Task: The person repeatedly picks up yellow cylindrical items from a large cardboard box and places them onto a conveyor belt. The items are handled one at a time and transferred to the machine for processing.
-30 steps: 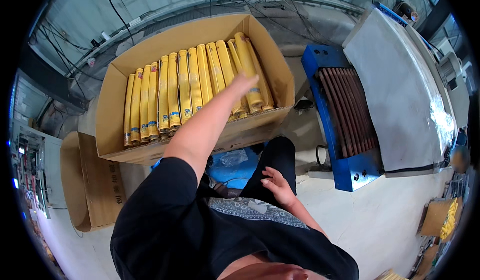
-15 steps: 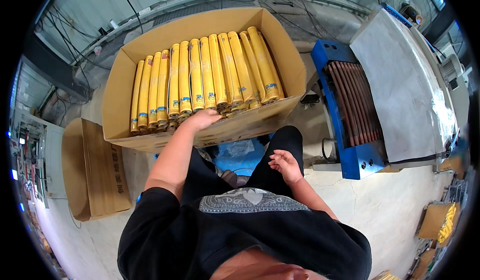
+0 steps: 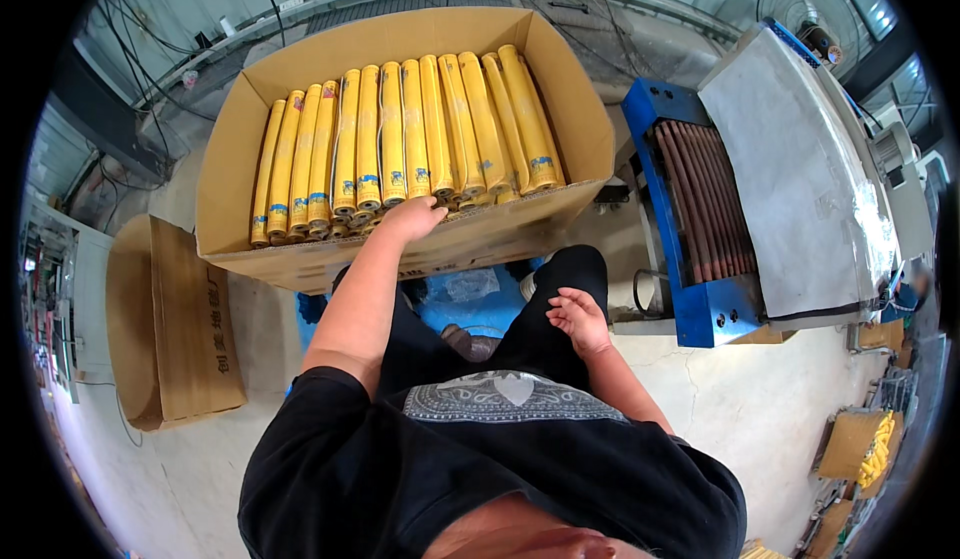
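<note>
Yellow wrapped rolls [image 3: 390, 134] with blue marks stand in a row inside a large open cardboard box [image 3: 560, 224] in front of me. My left hand [image 3: 412, 221] reaches over the box's near rim. Its fingers are stretched toward the lower end of a roll in the middle of the row, and the tips look close to or touching it. No roll is lifted. Above my right thigh, my right hand [image 3: 580, 321] hovers with fingers loosely bent and apart, holding nothing.
A second cardboard box [image 3: 185, 334] stands open at the left. To the right is a blue-framed machine [image 3: 705, 309] with brown rods and a grey sheet cover [image 3: 790, 169]. A fan [image 3: 815, 19] is behind it. Blue plastic sheeting [image 3: 440, 309] lies beneath the large box.
My left hand has shifted slightly right along the box's near rim, toward the roll ends. My right hand stays nearly where it was. The whole view has tilted a little.
</note>
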Demonstrator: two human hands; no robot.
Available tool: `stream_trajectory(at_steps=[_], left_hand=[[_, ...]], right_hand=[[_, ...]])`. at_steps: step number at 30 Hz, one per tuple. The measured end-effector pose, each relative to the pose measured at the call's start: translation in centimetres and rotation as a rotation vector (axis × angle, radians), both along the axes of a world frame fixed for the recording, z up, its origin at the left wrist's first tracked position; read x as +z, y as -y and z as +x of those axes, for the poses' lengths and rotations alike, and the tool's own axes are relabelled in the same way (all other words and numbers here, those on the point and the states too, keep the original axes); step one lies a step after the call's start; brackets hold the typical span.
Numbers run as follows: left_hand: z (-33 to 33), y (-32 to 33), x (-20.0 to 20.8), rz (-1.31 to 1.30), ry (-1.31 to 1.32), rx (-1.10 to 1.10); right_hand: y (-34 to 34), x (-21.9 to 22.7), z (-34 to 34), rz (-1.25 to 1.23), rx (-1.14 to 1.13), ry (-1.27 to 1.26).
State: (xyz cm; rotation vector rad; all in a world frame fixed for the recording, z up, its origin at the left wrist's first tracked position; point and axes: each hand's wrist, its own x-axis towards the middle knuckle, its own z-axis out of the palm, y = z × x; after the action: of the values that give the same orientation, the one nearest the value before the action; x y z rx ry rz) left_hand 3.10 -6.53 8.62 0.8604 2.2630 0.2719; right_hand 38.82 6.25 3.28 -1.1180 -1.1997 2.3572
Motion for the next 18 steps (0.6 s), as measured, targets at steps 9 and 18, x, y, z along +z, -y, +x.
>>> stream_trajectory(at_steps=[9, 18], left_hand=[[-0.63, -0.25, -0.66, 0.045, -0.045, 0.019], [-0.82, -0.14, -1.30, 0.037, -0.067, 0.025]], right_hand=[[0.14, -0.03, -0.33, -0.004, 0.000, -0.040], [-0.09, -0.21, -0.28, -0.024, -0.004, -0.064]])
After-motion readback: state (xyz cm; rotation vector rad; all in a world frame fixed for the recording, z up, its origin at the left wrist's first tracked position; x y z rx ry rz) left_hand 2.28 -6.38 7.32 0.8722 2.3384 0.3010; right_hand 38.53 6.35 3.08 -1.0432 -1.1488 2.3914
